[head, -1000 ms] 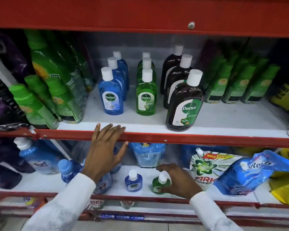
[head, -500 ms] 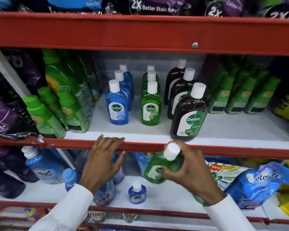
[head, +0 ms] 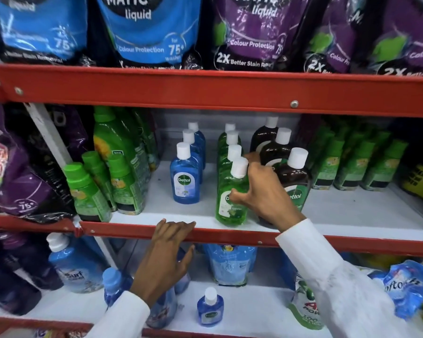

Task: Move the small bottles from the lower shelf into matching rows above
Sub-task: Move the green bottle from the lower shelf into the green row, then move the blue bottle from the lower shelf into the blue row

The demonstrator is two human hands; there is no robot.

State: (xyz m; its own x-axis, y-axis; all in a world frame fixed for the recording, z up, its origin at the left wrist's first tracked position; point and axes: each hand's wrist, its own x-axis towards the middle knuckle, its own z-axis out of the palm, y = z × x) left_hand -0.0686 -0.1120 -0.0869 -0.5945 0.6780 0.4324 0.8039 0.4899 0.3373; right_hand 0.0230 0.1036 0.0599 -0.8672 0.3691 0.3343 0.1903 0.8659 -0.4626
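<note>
My right hand (head: 264,193) grips a small green Dettol bottle (head: 231,206) with a white cap, standing at the front of the green row (head: 230,147) on the middle shelf. Left of it runs a row of blue Dettol bottles (head: 185,176); right of it a row of brown Dettol bottles (head: 293,174). My left hand (head: 164,259) rests with its fingers hooked over the red shelf lip (head: 122,231), holding no bottle. One small blue bottle (head: 210,308) stands on the lower shelf, below and between my hands.
Green detergent bottles (head: 100,181) crowd the middle shelf's left side, green packs (head: 352,162) its right. Pouches fill the top shelf (head: 142,32). On the lower shelf lie blue Surf bottles (head: 76,267), a blue pouch (head: 230,264) and soft refill packs (head: 401,286).
My right hand took the small green bottle off the lower shelf, raised it and brought it to the front of the green row. My left hand stayed on the lip.
</note>
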